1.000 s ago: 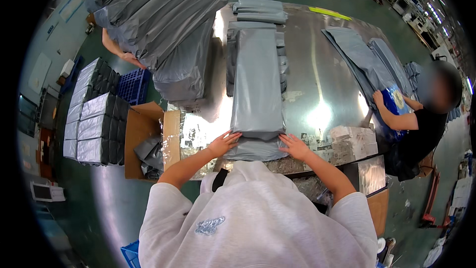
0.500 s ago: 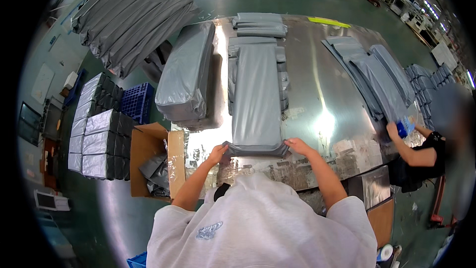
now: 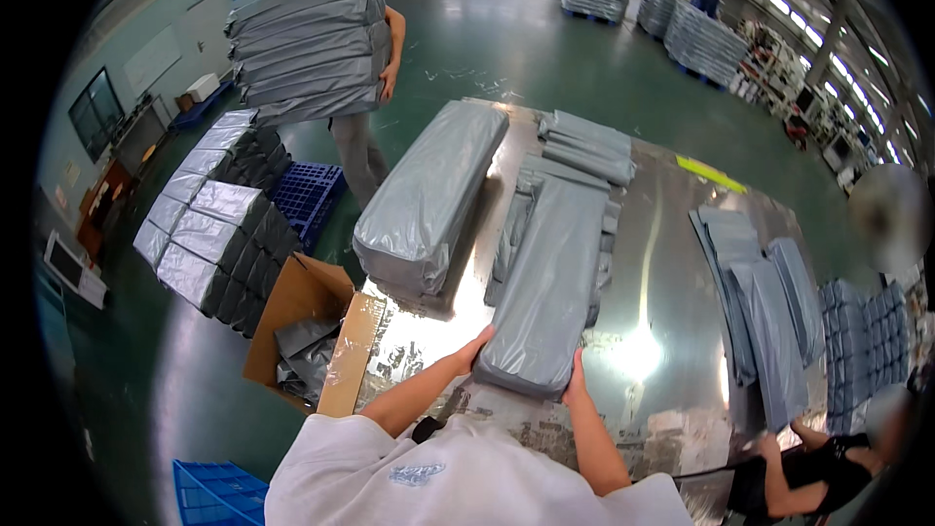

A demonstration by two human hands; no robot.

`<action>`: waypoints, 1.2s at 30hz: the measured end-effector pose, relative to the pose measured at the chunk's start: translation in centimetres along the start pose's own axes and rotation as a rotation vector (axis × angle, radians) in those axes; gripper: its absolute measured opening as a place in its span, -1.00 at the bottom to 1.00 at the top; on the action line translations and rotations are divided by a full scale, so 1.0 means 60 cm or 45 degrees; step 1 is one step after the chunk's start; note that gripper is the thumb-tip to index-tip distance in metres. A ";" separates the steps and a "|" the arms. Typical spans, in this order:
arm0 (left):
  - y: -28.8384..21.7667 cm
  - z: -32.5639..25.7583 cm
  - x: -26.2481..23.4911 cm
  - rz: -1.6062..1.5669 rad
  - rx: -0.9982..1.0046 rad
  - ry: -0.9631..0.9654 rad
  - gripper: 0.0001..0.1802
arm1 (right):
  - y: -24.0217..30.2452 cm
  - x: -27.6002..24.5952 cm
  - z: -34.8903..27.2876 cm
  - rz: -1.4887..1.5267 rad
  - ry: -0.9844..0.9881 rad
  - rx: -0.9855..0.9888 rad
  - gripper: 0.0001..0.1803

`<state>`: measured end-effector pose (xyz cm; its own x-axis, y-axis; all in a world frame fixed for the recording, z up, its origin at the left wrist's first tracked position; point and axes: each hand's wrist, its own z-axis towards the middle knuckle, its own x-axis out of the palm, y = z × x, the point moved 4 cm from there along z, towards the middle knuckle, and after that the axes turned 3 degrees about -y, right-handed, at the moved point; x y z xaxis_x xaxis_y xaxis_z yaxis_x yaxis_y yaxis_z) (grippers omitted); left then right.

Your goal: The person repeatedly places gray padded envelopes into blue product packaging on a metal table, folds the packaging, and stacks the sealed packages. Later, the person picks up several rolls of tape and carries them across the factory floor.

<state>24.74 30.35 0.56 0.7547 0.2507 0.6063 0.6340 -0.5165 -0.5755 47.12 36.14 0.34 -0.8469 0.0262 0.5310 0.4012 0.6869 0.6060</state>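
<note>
A long package in grey plastic film (image 3: 545,278) lies lengthwise before me, its near end close to the table's front edge. My left hand (image 3: 474,349) grips its left side near that end. On the opposite side my right hand (image 3: 577,380) is pressed flat along the near right corner, so the package sits between both hands. Its near end is closed and rounded. Beneath and behind it are flat grey plastic pieces (image 3: 586,151). A taller grey wrapped stack (image 3: 433,200) stands to the left.
The metal table (image 3: 651,253) carries more grey pieces (image 3: 760,312) at right, by a co-worker's hands (image 3: 779,443). An open carton (image 3: 346,356) stands left, near wrapped bundles (image 3: 219,219) and a blue pallet (image 3: 310,200). Beyond, another person carries a grey stack (image 3: 310,49).
My hands went from the corners of the film's near edge to the package's sides. That near end is now closed. The view has turned, and the person carrying the stack shows more fully.
</note>
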 end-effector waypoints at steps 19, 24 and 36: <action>-0.491 -0.327 -0.060 0.231 0.724 -0.389 -0.35 | 0.078 0.557 -0.020 -0.070 0.666 -0.356 -0.17; -0.566 -0.250 -0.256 0.084 0.734 -0.763 -0.30 | -0.010 0.644 0.079 -0.475 0.595 -0.431 -0.18; 0.074 -0.154 -0.348 -0.041 0.303 -0.994 -0.78 | -0.184 -0.126 -0.004 -0.392 -0.147 0.360 -0.64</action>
<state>10.21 15.25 -9.60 0.5796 0.8063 0.1182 0.6102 -0.3334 -0.7187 49.20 28.20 -10.22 -0.9520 -0.1413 0.2715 0.0257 0.8468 0.5312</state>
